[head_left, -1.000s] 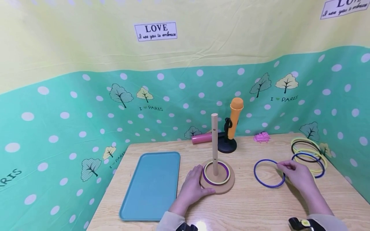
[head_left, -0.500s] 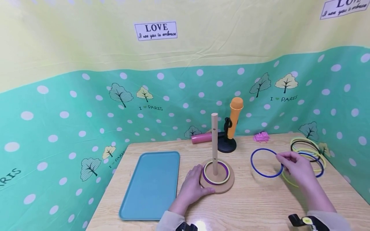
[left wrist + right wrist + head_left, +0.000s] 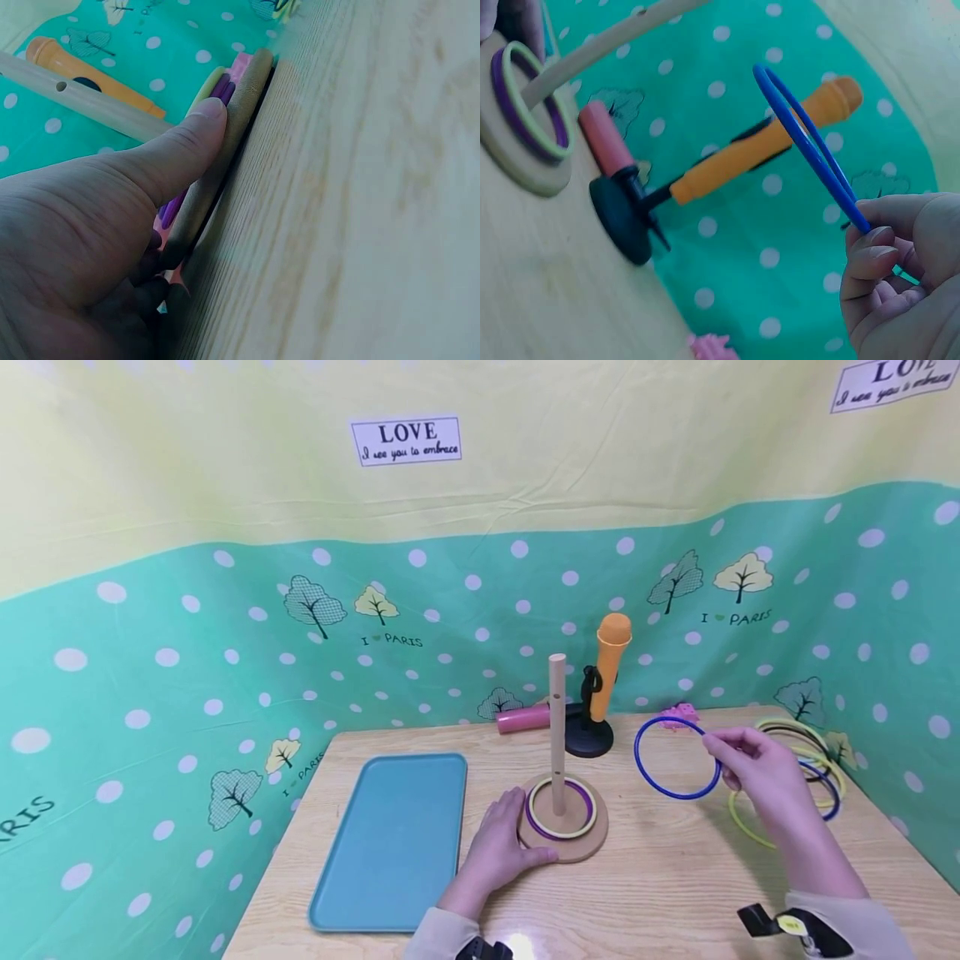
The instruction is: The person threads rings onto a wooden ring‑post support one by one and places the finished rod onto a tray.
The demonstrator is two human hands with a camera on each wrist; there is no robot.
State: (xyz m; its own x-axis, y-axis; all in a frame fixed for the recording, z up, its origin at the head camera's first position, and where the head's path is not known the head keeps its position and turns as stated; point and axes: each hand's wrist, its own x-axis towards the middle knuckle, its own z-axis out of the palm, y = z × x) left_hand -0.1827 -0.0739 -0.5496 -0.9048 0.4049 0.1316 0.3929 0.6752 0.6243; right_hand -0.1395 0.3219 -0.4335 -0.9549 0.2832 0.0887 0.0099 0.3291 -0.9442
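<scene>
My right hand (image 3: 765, 772) pinches a blue ring (image 3: 678, 797) between thumb and fingers. The ring hangs in the air, tilted, to the right of the wooden peg stand (image 3: 557, 735). In the right wrist view the same blue ring (image 3: 810, 142) appears nearly edge-on. My left hand (image 3: 501, 847) grips the left side of the stand's round base, thumb at the front. From the left wrist, that thumb lies along the rim of the base (image 3: 225, 161). A pale yellow ring (image 3: 534, 818) and purple rings (image 3: 517, 124) lie around the foot of the peg.
A blue tray (image 3: 397, 843) lies left of the stand. Behind stand an orange microphone (image 3: 609, 677) on a black holder and a pink cylinder (image 3: 523, 719). A pink toy (image 3: 681, 713) sits at the back. Several loose rings (image 3: 836, 777) lie at the right.
My right hand has lifted the blue ring off the table and carried it up and slightly left. A yellow ring shows where the hand was. My left hand has stayed on the base.
</scene>
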